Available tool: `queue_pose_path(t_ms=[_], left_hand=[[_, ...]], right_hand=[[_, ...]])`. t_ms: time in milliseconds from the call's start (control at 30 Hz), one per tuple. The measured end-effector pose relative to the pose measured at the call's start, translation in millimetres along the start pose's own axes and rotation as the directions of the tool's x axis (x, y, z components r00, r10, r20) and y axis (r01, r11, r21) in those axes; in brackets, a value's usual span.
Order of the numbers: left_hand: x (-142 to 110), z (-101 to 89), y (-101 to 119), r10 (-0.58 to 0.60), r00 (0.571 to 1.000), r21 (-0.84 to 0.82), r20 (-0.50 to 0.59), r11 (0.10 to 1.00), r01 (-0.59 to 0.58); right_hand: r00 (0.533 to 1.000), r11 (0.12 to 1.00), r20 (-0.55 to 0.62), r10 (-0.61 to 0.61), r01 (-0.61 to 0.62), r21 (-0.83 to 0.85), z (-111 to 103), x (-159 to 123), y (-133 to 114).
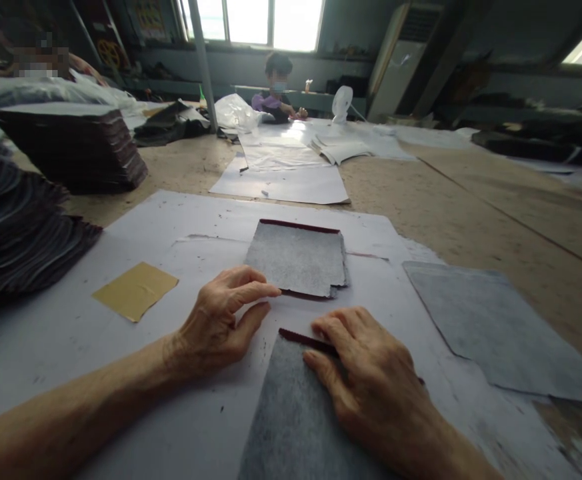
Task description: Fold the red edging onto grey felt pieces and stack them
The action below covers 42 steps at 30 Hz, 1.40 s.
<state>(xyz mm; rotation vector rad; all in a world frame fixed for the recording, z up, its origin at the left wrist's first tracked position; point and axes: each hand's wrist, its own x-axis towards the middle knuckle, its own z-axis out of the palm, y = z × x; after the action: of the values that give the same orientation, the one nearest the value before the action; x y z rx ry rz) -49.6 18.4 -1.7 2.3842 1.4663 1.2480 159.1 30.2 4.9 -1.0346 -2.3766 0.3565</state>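
Note:
A grey, cloth-like panel with a folded dark-red edge lies closest to me. My right hand is closed on that edge, thumb on the near side and fingers on the far side, hiding part of the fold. Beyond it lies a smaller grey panel with dark-red folded strips along its far and near edges and a notched right corner. At its near left corner, my left hand reaches in with the index fingertip against the edge. The left thumb and index finger are apart, with nothing visible between them.
White sheet covers the near table. A yellow square lies left, another grey panel right. Tall stacks of dark pieces and a dark block stand left. Across the table are a masked person and a white fan.

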Motion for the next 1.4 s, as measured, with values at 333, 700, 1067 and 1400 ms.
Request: queue_pose_path(t_ms=[333, 700, 1067, 1400], left_hand=[[1.9, 4.5, 14.7, 0.166, 0.941, -0.200, 0.294, 0.974, -0.110], [3.6, -12.7, -9.2, 0.105, 0.988, 0.082, 0.113, 0.990, -0.114], [20.6, -38.3, -11.6, -0.074, 0.989, 0.051, 0.127, 0.996, 0.068], [105.4, -15.3, -71.7, -0.247, 0.965, 0.189, 0.088, 0.955, 0.228]], right_hand=[[0.986, 0.983, -0.076, -0.145, 0.153, 0.102, 5.7, -1.4, -0.2], [0.990, 0.999, 0.137, 0.042, -0.040, -0.017, -23.5, 8.2, 21.9], [0.972, 0.957, 0.091, 0.216, -0.229, 0.177, -68.8, 17.6, 13.2], [0.964, 0.970, 0.114, 0.241, -0.236, -0.054, -53.2, 122.2, 67.8]])
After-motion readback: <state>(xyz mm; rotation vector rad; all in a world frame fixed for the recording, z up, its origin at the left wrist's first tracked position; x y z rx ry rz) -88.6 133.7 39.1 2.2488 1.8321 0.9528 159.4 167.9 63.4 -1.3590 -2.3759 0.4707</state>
